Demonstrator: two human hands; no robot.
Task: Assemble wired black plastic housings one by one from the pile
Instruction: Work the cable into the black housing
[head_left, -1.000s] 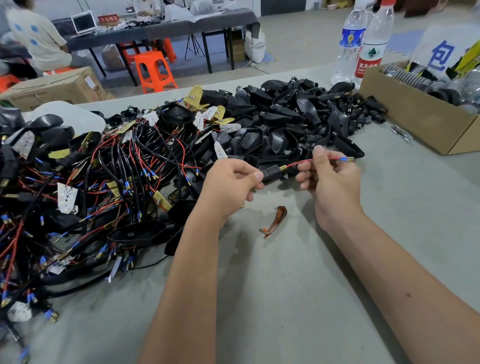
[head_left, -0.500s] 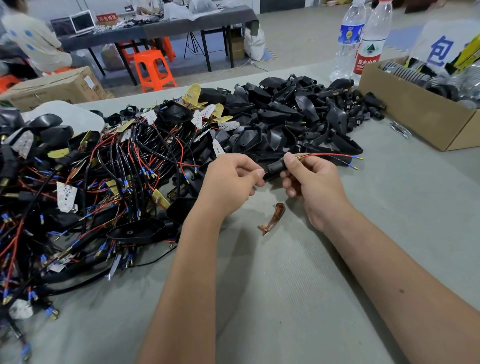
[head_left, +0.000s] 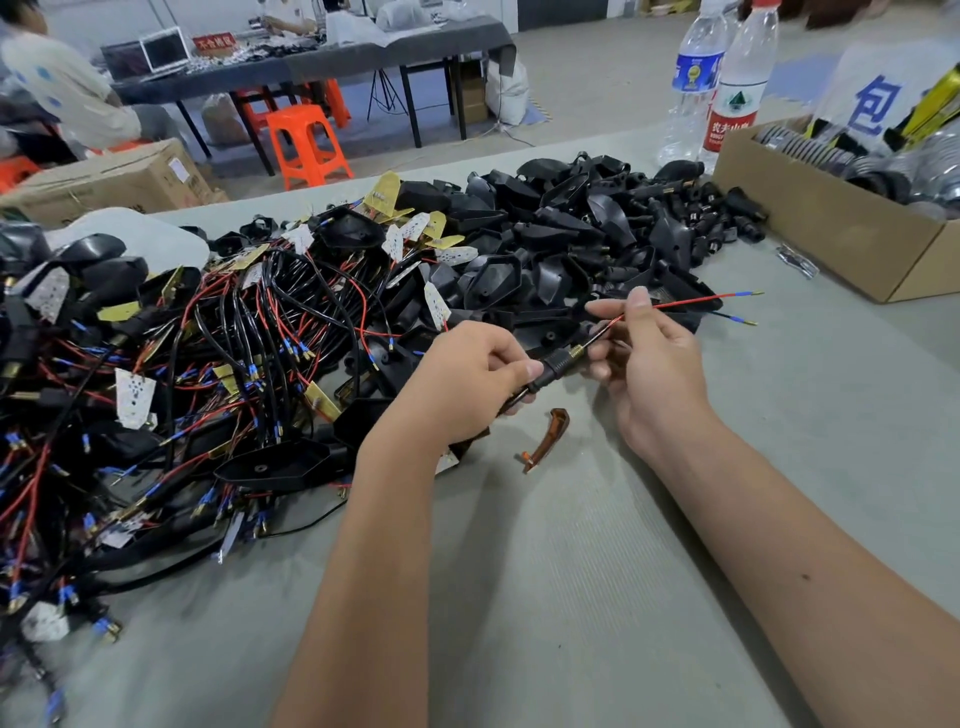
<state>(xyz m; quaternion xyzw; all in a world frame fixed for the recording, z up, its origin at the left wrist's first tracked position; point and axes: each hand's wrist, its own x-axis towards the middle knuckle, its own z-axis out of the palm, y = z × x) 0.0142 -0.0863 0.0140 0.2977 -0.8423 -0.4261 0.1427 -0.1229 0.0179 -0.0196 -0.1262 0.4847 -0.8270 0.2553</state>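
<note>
My left hand (head_left: 467, 379) grips a small black stem piece (head_left: 553, 364) with a brass threaded end. My right hand (head_left: 644, 358) pinches the red wire (head_left: 691, 301) that comes out of that end; a black wire with a blue tip (head_left: 737, 319) trails beside it. Behind both hands lies a pile of empty black plastic housings (head_left: 571, 234). To the left spreads a tangle of wired housings (head_left: 208, 353) with red and black leads and small white and gold boards.
An amber lens piece (head_left: 545, 439) lies on the grey table mat just below my hands. A cardboard box (head_left: 831, 228) of parts stands at the right, two water bottles (head_left: 722, 83) behind it. A small metal clip (head_left: 797, 260) lies by the box.
My right hand slid in along the red wire toward the brass end, then re-pinched it close to the stem. The left hand kept its grip and barely moved.
</note>
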